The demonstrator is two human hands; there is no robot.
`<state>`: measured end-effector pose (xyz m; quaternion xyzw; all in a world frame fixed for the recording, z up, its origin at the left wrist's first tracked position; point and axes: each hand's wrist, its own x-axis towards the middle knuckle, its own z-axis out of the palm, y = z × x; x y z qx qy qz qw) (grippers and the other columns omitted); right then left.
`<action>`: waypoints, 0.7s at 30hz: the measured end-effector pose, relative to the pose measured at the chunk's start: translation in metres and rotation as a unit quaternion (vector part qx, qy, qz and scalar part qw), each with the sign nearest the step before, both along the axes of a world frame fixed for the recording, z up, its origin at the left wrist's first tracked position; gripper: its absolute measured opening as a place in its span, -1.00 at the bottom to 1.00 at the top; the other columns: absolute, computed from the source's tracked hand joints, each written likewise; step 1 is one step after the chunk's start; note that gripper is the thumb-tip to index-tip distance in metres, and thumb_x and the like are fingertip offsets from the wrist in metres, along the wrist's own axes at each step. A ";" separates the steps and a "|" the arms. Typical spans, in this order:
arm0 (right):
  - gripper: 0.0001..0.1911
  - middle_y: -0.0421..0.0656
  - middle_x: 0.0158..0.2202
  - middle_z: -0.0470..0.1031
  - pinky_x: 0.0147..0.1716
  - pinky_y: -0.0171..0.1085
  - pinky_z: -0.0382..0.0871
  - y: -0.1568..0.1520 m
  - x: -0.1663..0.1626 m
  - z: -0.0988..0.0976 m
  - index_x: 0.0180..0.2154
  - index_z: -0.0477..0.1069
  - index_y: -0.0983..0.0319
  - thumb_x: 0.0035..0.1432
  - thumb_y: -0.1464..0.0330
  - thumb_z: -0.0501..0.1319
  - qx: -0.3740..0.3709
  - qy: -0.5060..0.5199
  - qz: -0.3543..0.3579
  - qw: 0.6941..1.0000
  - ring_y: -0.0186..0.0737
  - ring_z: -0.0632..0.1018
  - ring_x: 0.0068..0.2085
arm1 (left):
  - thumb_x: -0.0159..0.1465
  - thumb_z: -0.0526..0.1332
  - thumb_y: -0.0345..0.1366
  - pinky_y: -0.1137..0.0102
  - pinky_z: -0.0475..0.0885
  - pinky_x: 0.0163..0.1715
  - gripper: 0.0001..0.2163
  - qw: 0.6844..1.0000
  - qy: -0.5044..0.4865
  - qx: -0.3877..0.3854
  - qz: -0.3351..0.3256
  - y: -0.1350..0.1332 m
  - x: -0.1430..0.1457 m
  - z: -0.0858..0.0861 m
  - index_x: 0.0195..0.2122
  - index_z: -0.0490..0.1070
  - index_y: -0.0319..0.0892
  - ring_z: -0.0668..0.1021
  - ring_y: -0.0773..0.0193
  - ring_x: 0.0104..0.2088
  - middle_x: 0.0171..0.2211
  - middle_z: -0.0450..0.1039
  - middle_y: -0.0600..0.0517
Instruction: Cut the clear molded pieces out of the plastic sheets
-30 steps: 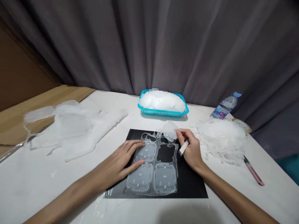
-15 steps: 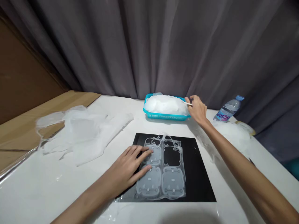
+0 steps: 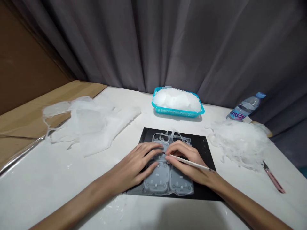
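While the left hand (image 3: 137,161) rests on the clear plastic sheet (image 3: 157,180), its grip unclosed and spread, the right hand (image 3: 192,156) has its grip closed around a thin white tool (image 3: 189,162), the tip near the left hand. The sheet lies on a black mat (image 3: 203,142) on the white surface (image 3: 139,214), nearer than the blue basket (image 3: 178,112) of white pieces (image 3: 176,98).

The translucent sheet (image 3: 157,179), with rounded panels and thin loops at its far edge, lies on the black mat (image 3: 201,142), below the slanted slim white tool (image 3: 189,163).
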<state>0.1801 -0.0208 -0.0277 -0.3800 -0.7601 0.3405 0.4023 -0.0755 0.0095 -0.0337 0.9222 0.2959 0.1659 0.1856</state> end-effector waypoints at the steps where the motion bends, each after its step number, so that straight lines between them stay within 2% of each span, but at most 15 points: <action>1: -0.93 -0.16 -0.15 0.54 -0.09 -0.26 0.51 0.002 -0.001 0.000 -0.13 0.51 0.16 0.39 0.33 0.27 -0.008 0.001 0.005 1.000 -0.25 0.58 -0.14 | 0.54 0.09 -0.24 0.14 0.30 0.35 -0.63 1.000 -0.001 -0.012 -0.003 -0.001 0.000 0.001 0.34 0.26 -0.02 0.35 0.07 0.35 0.36 0.30 -0.03; 6: -0.91 -0.12 -0.11 0.56 -0.13 -0.25 0.57 0.005 -0.002 -0.009 -0.11 0.53 0.17 0.39 0.35 0.25 -0.032 0.024 0.031 0.999 -0.22 0.60 -0.09 | 0.53 0.12 -0.16 0.14 0.26 0.38 -0.59 0.997 0.007 -0.075 -0.005 0.003 -0.003 0.005 0.38 0.24 0.05 0.34 0.07 0.38 0.39 0.30 0.01; 10: -0.94 -0.14 -0.14 0.60 -0.01 -0.16 0.51 0.003 -0.002 -0.016 -0.15 0.52 0.17 0.40 0.36 0.26 -0.001 -0.006 0.047 0.999 -0.19 0.59 -0.08 | 0.52 0.15 -0.09 0.09 0.16 0.43 -0.60 0.993 0.008 -0.117 0.000 0.006 -0.005 0.006 0.36 0.29 0.13 0.33 0.07 0.40 0.42 0.27 0.06; 14: -0.96 -0.17 -0.13 0.61 0.04 -0.14 0.45 0.003 0.001 -0.018 -0.13 0.51 0.16 0.39 0.38 0.28 0.026 -0.037 0.055 0.997 -0.19 0.57 -0.04 | 0.47 0.20 -0.03 0.03 0.23 0.39 -0.67 0.984 -0.020 -0.175 0.034 0.010 -0.006 0.000 0.23 0.43 0.15 0.33 0.05 0.39 0.40 0.31 0.08; 17: -0.97 -0.17 -0.12 0.60 0.04 -0.16 0.45 0.003 0.002 -0.017 -0.14 0.50 0.17 0.39 0.39 0.28 0.008 -0.037 0.063 0.997 -0.21 0.57 -0.04 | 0.42 0.26 0.00 -0.02 0.24 0.36 -0.72 0.981 -0.046 -0.183 0.044 0.013 -0.005 -0.006 0.10 0.53 0.12 0.40 0.03 0.33 0.33 0.41 0.08; 21: -0.96 -0.16 -0.11 0.59 0.05 -0.15 0.46 0.002 0.002 -0.016 -0.13 0.48 0.17 0.40 0.41 0.27 0.002 -0.037 0.069 0.997 -0.20 0.58 -0.03 | 0.40 0.29 0.02 -0.07 0.22 0.36 -0.72 0.980 -0.056 -0.181 0.055 0.014 -0.003 -0.009 0.07 0.56 0.11 0.43 0.02 0.31 0.28 0.47 0.07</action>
